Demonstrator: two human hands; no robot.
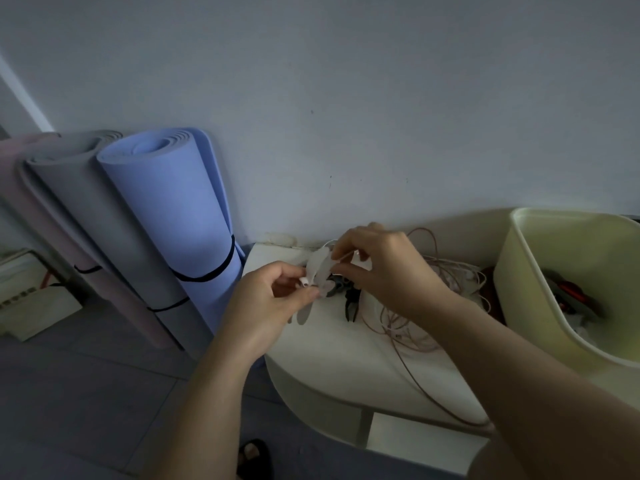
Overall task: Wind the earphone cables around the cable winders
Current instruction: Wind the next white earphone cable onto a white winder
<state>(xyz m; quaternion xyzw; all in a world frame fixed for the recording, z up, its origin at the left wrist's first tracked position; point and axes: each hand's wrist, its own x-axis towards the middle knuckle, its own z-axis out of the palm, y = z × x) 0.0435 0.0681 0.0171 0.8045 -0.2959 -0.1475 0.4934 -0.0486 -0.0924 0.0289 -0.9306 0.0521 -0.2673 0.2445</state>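
Note:
My left hand [270, 299] pinches the lower end of a white cable winder [317, 270], held up above the white shelf top [332, 355]. A small white earbud [304, 280] shows at my left fingertips. My right hand [377, 265] grips the winder's upper part together with a thin white earphone cable [329, 244] that loops over it. A tangle of pinkish and white earphone cables [415, 320] lies on the shelf under my right wrist, with one strand trailing down over the front edge. A dark cable winder [351, 303] lies on the shelf below my hands.
A cream plastic bin [540, 278] with red and dark items inside stands at the right on the shelf. Rolled blue [173, 216], grey and pink mats lean on the wall at the left. A cardboard box [31, 303] sits on the floor at far left.

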